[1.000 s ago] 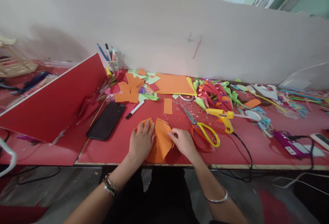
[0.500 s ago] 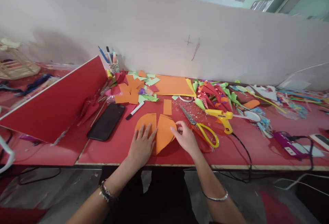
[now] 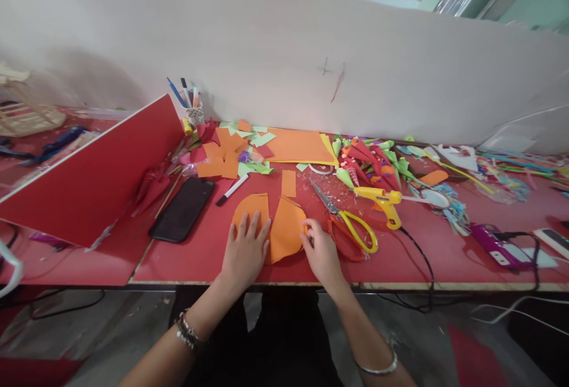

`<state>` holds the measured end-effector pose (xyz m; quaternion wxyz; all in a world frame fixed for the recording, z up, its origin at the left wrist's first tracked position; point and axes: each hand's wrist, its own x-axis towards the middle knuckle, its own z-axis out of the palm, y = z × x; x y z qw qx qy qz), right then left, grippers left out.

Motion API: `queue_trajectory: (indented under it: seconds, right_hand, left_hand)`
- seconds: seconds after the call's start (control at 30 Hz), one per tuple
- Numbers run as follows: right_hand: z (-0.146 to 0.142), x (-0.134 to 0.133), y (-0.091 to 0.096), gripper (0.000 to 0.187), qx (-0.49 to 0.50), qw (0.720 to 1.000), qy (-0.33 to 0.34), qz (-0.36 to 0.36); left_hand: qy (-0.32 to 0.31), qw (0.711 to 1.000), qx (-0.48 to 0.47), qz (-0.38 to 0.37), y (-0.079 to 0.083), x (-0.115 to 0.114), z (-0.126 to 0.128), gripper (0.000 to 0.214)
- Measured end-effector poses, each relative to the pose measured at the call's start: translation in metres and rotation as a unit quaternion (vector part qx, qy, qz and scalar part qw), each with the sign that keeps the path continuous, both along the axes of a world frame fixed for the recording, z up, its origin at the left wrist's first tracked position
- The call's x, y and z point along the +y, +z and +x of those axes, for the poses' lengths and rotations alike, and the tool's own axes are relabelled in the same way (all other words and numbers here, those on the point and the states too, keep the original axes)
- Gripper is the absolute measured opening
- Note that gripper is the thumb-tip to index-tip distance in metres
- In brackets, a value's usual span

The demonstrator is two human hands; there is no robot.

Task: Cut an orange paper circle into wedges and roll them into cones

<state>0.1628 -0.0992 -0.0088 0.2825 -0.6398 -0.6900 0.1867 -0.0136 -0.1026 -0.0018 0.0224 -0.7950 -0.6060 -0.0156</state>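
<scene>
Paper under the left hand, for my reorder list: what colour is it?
Orange paper; the head view shows it.

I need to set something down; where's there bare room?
Bare tabletop lies between the black phone and your left hand, and between the black cord and purple power strip. The back is crowded with paper scraps and cones.

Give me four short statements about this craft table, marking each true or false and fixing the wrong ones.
1. The left hand rests palm-down on orange paper. True.
2. The right hand grips the scissors. False: it is at the orange paper's right edge, and the scissors lie beside it.
3. A yellow hot glue gun lies right of the scissors. True.
4. The black smartphone leans against the pen cup. False: it lies flat on the red tabletop.
</scene>
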Motion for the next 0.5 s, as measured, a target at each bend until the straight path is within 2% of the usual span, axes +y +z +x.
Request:
queue_trajectory:
  seconds: [0.27, 0.4, 0.5]
  right_hand:
    - [0.011, -0.02, 0.0, 0.021, -0.101, 0.995, -0.018, 0.003]
    - [0.02, -0.029, 0.001, 0.024, -0.093, 0.995, -0.028, 0.007]
    - [0.03, -0.029, 0.006, 0.024, -0.055, 0.996, -0.062, 0.042]
  left_hand:
    - [-0.004, 1.0, -0.01, 0.021, -0.006, -0.001, -0.002, 0.045]
    - [-0.003, 1.0, -0.007, 0.028, -0.008, -0.002, -0.002, 0.045]
    - [-0.002, 1.0, -0.013, 0.023, -0.009, -0.002, -0.003, 0.045]
